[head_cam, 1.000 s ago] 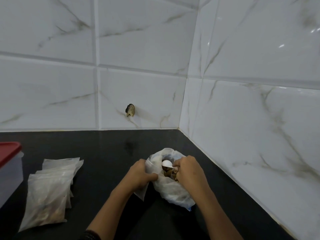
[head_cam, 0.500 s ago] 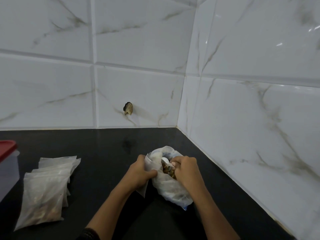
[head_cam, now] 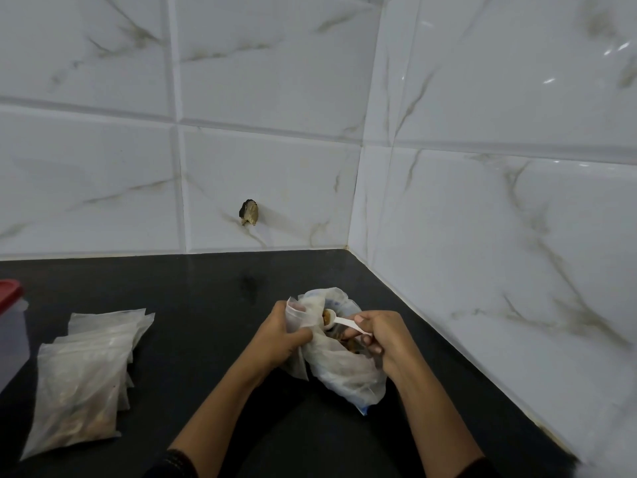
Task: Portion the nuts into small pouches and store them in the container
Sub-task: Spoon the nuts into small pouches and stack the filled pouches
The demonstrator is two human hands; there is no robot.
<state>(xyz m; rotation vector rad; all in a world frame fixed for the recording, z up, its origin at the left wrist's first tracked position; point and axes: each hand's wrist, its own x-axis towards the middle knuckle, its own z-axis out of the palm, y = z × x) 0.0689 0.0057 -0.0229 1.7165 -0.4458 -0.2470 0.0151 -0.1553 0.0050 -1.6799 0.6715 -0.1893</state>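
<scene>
Kitchen corner, black desk [head_cam: 193,305]: a person portions nuts w/ both hands. The left grip [head_cam: 279,334] pinches a small clear pouch [head_cam: 295,317] near its mouth, fingers curled round the plastic. The pouch is right against a larger crumpled plastic bag [head_cam: 344,374] that lies on the desk near the right wall. The right grip [head_cam: 386,343] holds the handle of a small white spoon [head_cam: 344,321]. The spoon's bowl carries a few brown nuts [head_cam: 325,315] just beside the pouch's opening. More nuts show inside the bag's mouth, under the spoon. At left, well apart, a stack of filled pouches [head_cam: 82,384] lies flat, brown contents showing thru the plastic; the count can't be told. Far left is a container [head_cam: 12,343] w/ its red lid [head_cam: 8,294] on. It is cut off by the frame edge, contents not visible. The held pouch's middle is hidden behind the left grip. A dark chipped hole [head_cam: 249,212] marks the white wall tile [head_cam: 103,188] behind.
</scene>
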